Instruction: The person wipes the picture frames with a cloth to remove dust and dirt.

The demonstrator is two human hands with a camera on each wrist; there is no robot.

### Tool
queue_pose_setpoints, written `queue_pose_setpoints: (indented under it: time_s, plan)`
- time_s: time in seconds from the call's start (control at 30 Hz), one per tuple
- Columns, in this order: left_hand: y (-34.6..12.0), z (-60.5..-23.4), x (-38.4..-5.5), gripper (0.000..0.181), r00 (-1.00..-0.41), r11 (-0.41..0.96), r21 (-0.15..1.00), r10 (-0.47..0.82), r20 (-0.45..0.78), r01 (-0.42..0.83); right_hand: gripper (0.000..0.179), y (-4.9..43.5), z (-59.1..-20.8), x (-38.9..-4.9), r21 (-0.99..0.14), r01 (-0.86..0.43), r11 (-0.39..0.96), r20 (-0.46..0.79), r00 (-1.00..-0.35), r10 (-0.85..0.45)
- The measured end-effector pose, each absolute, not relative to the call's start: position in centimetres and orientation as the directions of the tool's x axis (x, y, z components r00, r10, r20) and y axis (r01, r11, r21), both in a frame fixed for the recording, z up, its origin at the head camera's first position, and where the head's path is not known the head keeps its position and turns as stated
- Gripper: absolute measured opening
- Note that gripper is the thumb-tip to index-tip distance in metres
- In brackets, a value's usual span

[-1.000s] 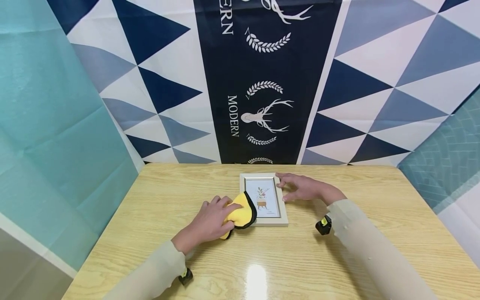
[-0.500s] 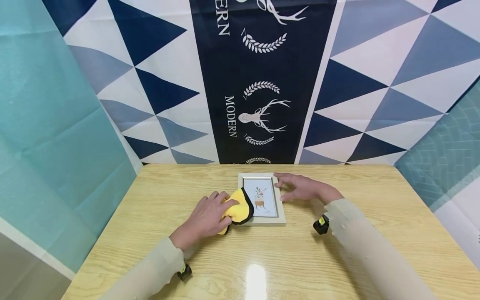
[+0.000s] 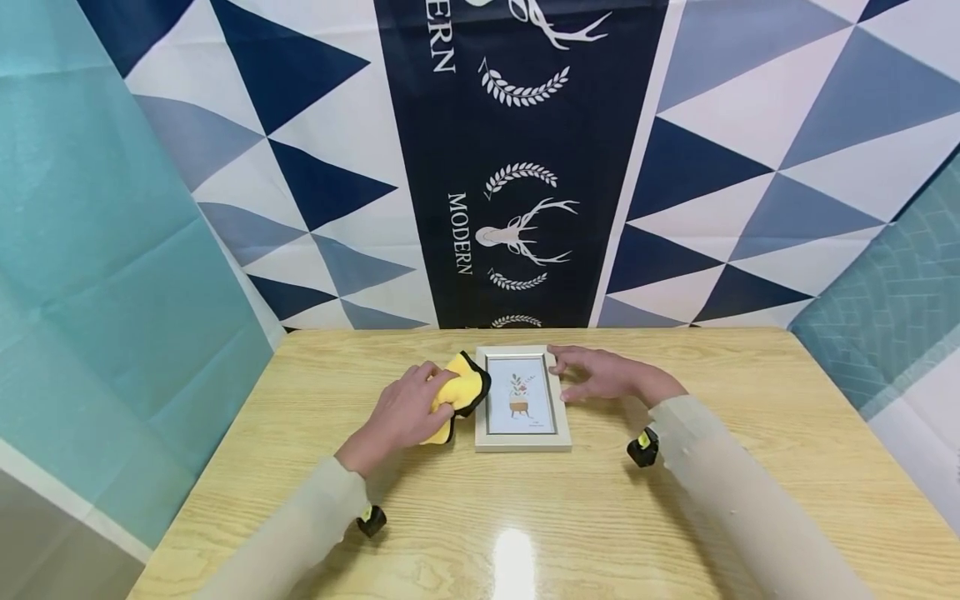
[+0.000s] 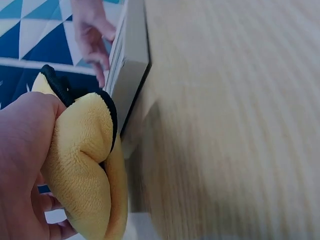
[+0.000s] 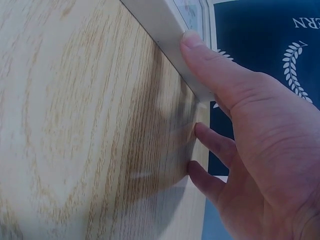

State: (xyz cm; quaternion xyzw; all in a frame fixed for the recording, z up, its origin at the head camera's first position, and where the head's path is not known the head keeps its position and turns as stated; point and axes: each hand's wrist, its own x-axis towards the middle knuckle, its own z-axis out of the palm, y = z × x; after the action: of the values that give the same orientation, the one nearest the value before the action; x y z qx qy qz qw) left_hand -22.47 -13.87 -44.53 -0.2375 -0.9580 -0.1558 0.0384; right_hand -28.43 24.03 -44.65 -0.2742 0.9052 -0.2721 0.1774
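Note:
A yellow cloth with black edging [image 3: 459, 385] is bunched in my left hand [image 3: 401, 408], gripped between thumb and fingers. It lies at the left edge of a picture frame [image 3: 482, 437], which has a pale border and a print of a potted plant. The frame lies flat on the table. My right hand [image 3: 603, 375] is at the frame's right side. In the right wrist view its thumb [image 5: 192, 40] touches the frame's side [image 5: 172, 42], while two other fingertips reach down near the table. The left wrist view shows the folded cloth [image 4: 82, 155] close beside the frame's side [image 4: 131, 60].
The wooden table [image 3: 435, 533] extends around the frame, with a light reflection near its front. A patterned navy, white and blue wall covering [image 3: 525, 125] rises behind the table's back edge. Teal panels [image 3: 112, 250] flank the table. Small black devices [image 3: 642, 448] sit under both wrists.
My left hand has carried the cloth up and left, from the frame's lower left corner to its upper left edge, uncovering the print. My right hand and the frame stay in place.

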Motion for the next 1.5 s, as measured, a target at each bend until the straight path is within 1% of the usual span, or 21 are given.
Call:
queue_pose_setpoints:
  time_s: [0.17, 0.27, 0.33, 0.43, 0.5, 0.57, 0.7, 0.8, 1.1, 1.23, 1.4, 1.5]
  plan:
    - [-14.0, -44.7, -23.9, 0.055, -0.924, 0.851, 0.362, 0.371, 0.096, 0.379, 0.021, 23.9, -44.8, -28.6, -0.597, -0.41, 0.689, -0.164, -0.779, -0.605]
    - [-14.1, -44.6, -24.8, 0.057, -0.936, 0.853, 0.394, 0.345, 0.065, 0.342, 0.021, 23.8, -45.0, -28.7, -0.6, -0.414, 0.684, -0.158, -0.777, -0.609]
    - [-15.0, -46.9, -27.2, 0.06, -0.931, 0.841, 0.409, 0.357, 0.074, 0.355, 0.021, 23.8, -45.0, -28.7, -0.598, -0.41, 0.688, -0.16, -0.78, -0.604]
    - [-15.3, -47.3, -28.9, 0.063, -0.936, 0.837, 0.435, 0.348, 0.046, 0.332, 0.021, 23.7, -44.9, -28.7, -0.59, -0.404, 0.699, -0.169, -0.785, -0.596]
    - [-15.6, -48.6, -30.5, 0.065, -0.939, 0.84, 0.432, 0.341, 0.052, 0.329, 0.021, 23.8, -44.9, -28.7, -0.585, -0.4, 0.706, -0.175, -0.787, -0.591]
    - [-15.3, -47.9, -30.5, 0.065, -0.952, 0.85, 0.443, 0.305, 0.03, 0.286, 0.02, 23.8, -44.9, -28.8, -0.581, -0.4, 0.709, -0.177, -0.788, -0.59]
    - [-15.8, -50.8, -33.1, 0.067, -0.96, 0.853, 0.449, 0.278, 0.039, 0.265, 0.021, 23.9, -44.9, -28.9, -0.576, -0.413, 0.705, -0.168, -0.785, -0.597]
    - [-15.5, -51.4, -34.0, 0.068, -0.963, 0.847, 0.469, 0.267, 0.031, 0.25, 0.021, 23.9, -44.9, -28.8, -0.573, -0.427, 0.7, -0.158, -0.78, -0.606]
    - [-13.7, -51.6, -34.8, 0.055, -0.957, 0.803, 0.546, 0.289, -0.003, 0.24, 0.021, 23.9, -44.9, -28.9, -0.579, -0.396, 0.712, -0.182, -0.789, -0.587]
    - [-12.7, -51.5, -34.5, 0.053, -0.956, 0.816, 0.526, 0.292, -0.02, 0.238, 0.02, 23.9, -44.9, -28.9, -0.581, -0.397, 0.711, -0.185, -0.786, -0.59]
    - [-11.6, -51.4, -34.3, 0.06, -0.956, 0.849, 0.469, 0.292, -0.028, 0.245, 0.022, 23.9, -44.8, -28.9, -0.575, -0.403, 0.712, -0.185, -0.784, -0.593]
    - [-11.1, -51.4, -34.3, 0.063, -0.957, 0.856, 0.46, 0.287, -0.041, 0.236, 0.022, 24.1, -44.7, -28.8, -0.573, -0.401, 0.714, -0.186, -0.785, -0.591]
